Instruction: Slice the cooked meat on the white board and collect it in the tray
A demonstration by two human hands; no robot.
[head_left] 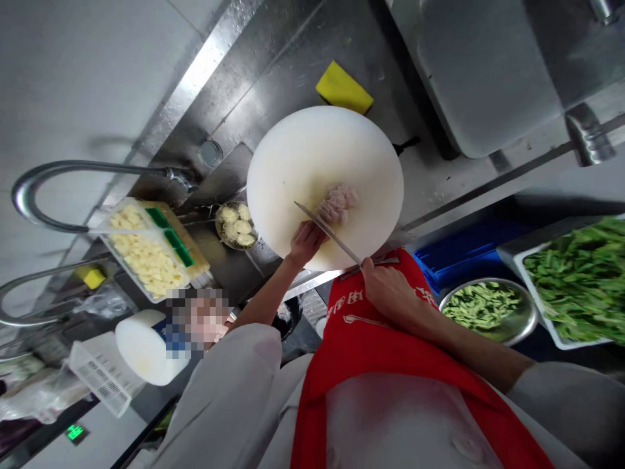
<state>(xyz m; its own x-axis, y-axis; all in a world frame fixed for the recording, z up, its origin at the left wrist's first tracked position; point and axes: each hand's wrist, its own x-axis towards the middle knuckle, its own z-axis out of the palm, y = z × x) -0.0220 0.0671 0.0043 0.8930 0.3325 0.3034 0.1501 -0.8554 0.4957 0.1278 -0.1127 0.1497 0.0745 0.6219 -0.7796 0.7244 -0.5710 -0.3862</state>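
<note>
A round white cutting board [283,156] lies on the steel counter. Pale pink meat [338,203], cut in several pieces, sits near its middle. My right hand [383,286] is wrapped round the handle of a knife [336,240], whose blade reaches up and left over the board, along the near side of the meat. My left hand [307,242] is at the board's near edge, its fingers curled together against the blade and the meat's near end; whatever lies under those fingers is hidden.
A yellow block [344,88] lies behind the board. To the left are a bowl of pale pieces [237,225], a tub of pale chunks [146,254] and a curved faucet [88,167]. Cut greens fill a steel bowl [481,306] and a white crate [581,280] at right. Another person appears lower left.
</note>
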